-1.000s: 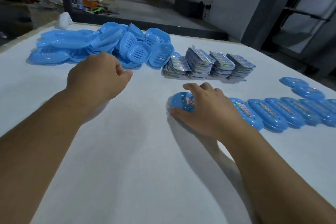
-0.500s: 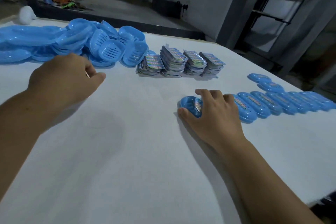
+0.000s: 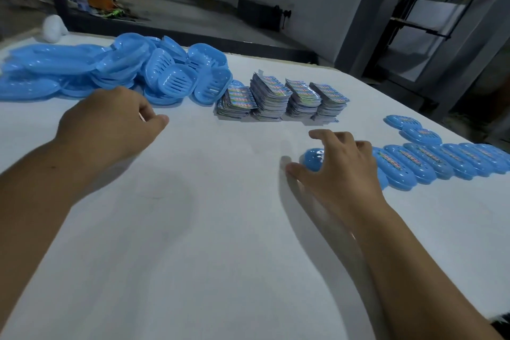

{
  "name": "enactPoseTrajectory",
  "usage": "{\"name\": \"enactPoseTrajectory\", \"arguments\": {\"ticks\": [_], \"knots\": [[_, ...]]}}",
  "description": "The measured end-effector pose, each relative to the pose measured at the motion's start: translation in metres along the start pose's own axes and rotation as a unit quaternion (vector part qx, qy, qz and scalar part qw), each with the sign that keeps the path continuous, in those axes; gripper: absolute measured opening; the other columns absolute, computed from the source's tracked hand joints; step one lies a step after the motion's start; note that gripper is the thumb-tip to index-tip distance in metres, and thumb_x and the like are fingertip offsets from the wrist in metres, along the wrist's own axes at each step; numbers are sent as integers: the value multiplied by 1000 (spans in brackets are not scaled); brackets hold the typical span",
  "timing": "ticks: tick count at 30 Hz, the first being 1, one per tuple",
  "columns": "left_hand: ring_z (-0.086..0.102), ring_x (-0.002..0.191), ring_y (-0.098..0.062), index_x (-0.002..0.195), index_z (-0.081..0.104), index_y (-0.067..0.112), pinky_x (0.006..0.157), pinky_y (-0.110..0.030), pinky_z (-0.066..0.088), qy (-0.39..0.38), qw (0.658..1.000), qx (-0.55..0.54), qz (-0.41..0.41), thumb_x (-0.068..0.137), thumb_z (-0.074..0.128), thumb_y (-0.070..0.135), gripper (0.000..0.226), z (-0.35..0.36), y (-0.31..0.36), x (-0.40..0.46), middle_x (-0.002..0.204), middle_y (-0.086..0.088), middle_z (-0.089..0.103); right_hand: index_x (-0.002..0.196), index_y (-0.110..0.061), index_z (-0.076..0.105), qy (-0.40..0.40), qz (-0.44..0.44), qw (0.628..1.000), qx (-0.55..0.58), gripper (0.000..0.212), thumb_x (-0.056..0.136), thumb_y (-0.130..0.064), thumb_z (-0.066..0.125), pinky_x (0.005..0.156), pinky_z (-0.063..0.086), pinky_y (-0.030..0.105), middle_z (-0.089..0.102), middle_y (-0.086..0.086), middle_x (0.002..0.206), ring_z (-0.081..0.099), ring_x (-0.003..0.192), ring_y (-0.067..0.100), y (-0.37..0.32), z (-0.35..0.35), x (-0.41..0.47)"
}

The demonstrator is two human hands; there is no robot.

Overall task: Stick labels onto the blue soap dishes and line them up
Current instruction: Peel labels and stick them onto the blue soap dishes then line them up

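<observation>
Four stacks of labels [image 3: 281, 98] sit side by side on the white worktop [image 3: 207, 243] at about twelve o'clock, with a loose heap of blue soap dishes [image 3: 116, 69] just beside them toward ten o'clock. Over at three o'clock a row of labelled dishes [image 3: 430, 163] lies edge to edge, two more beyond it. The right hand [image 3: 339, 168] covers the soap dish [image 3: 313, 159] at the near end of that row, its fingers [image 3: 321, 134] spread and arched over it, thumb down on the worktop beside it. The left hand [image 3: 110, 121] hovers near nine o'clock with fingers curled in; possibly something small and pale is pinched there, but I cannot tell.
</observation>
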State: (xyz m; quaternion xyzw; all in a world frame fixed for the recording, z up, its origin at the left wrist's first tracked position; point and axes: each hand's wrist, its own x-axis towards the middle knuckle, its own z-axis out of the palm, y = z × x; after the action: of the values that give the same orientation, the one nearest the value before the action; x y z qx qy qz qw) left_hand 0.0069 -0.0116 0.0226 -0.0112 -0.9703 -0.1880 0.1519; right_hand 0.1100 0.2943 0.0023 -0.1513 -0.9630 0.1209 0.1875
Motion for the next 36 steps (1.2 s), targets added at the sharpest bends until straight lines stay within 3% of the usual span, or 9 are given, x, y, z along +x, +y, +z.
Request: {"name": "enactPoseTrajectory", "arguments": {"ticks": [5,9,13,18,26,31,36], "knots": [[54,69,-15,73,61,31,65,-33,43,12,1000,8,-7,87,65,56,29,5,-3,2,75,8,59,134,-37,56,-78,-104,992,-3,56,84,-59,66,100,42,42,61,-6,130,50,123,27,-42,5,22],[53,68,-12,73,62,30,58,-30,38,20,1000,9,-13,87,65,54,27,7,-8,4,74,10,59,123,-34,63,-131,-164,976,51,42,86,-53,69,80,45,33,63,-17,105,59,100,12,-84,22,43],[53,65,-11,75,64,28,52,-27,34,27,999,11,-14,87,65,51,26,8,-12,3,74,10,61,118,-32,66,-127,-190,970,88,37,86,-51,68,78,48,31,66,-16,98,61,92,11,-127,48,59],[52,64,-11,74,63,28,55,-28,36,19,999,13,-28,89,64,49,26,8,-13,4,72,12,57,119,-32,66,-100,-176,972,118,35,87,-44,62,80,47,32,68,-15,99,63,104,16,-150,82,63],[57,71,-16,84,64,29,61,-31,40,15,999,27,-18,90,60,51,23,10,-11,4,77,10,59,147,-29,36,-35,-165,977,131,57,95,-42,56,77,49,39,71,3,100,65,101,30,-180,107,88],[60,74,-20,88,65,27,62,-31,42,17,1000,25,-8,92,57,50,24,8,-11,5,76,8,59,143,-28,48,-8,-179,977,119,48,97,-39,54,78,47,39,74,3,107,65,107,30,-196,116,98],[56,70,-14,90,64,29,60,-30,40,27,999,25,-11,94,58,51,24,6,-10,4,80,7,61,118,-29,63,-9,-142,982,126,25,97,-39,56,74,45,34,73,-1,109,65,100,27,-194,116,104]]}}
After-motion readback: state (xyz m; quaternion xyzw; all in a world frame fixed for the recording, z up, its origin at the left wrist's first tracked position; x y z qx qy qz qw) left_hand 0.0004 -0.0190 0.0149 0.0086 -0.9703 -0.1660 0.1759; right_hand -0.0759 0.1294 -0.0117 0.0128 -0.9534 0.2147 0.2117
